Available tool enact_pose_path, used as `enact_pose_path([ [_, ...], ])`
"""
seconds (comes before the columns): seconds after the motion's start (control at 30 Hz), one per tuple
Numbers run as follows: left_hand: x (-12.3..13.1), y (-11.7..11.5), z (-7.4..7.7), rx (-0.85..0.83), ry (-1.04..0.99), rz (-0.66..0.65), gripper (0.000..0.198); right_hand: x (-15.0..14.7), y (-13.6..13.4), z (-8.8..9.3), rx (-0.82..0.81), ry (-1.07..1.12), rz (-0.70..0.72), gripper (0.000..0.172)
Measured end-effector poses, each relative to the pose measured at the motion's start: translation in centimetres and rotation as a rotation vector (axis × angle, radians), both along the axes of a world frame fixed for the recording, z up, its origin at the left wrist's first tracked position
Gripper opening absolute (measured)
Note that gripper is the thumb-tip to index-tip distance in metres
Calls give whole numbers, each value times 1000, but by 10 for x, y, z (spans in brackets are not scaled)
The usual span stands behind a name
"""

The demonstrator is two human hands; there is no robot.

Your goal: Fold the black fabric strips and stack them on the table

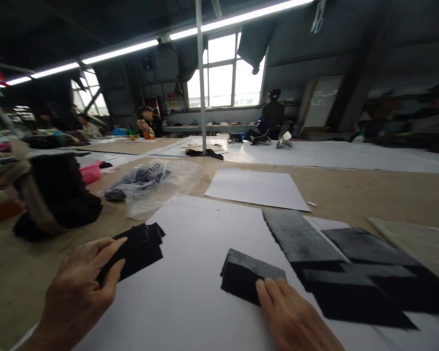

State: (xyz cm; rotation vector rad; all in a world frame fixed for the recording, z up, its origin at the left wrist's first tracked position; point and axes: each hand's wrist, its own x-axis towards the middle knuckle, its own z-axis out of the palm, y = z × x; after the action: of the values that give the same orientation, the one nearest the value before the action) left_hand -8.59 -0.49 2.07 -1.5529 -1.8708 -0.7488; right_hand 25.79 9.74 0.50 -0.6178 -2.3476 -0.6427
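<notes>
My left hand [78, 287] lies at the lower left with its fingers curled round the near end of a small stack of black fabric pieces [141, 248] that rests on a white paper sheet [190, 292]. My right hand [289, 317] sits at the bottom centre, fingers together, pressing down on the near edge of a second stack of dark grey fabric pieces [247, 275]. To the right, longer black and grey fabric strips [351, 273] are laid out overlapping on the same sheet.
A clear plastic bag with dark fabric [149, 183] and a black bundle [54, 197] sit at the left. Another white sheet [256, 187] lies beyond. A metal pole [201, 78] stands mid-table. People work at far tables near the windows.
</notes>
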Motion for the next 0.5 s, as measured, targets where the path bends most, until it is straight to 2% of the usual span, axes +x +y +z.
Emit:
enact_pose_path([
  [0.1, 49, 6, -14, -44, 19, -387, 29, -3, -4, 5, -137, 12, -36, 37],
  [0.17, 88, 15, -22, -100, -29, -653, 30, -2, -4, 0, -162, 53, -52, 36],
  [0.27, 137, 36, -26, -48, 6, -1013, 32, 0, -1, -8, -171, 122, -74, 29],
  [0.33, 159, 50, -22, -124, -9, -1060, 29, 2, 2, -11, -191, 163, -76, 27],
  [0.4, 172, 60, -16, -291, -35, -983, 20, 5, 5, -13, -215, 190, -54, 27],
  [0.5, 179, 71, -12, -372, -38, -870, 10, 11, 9, -17, -244, 182, 22, 26],
])
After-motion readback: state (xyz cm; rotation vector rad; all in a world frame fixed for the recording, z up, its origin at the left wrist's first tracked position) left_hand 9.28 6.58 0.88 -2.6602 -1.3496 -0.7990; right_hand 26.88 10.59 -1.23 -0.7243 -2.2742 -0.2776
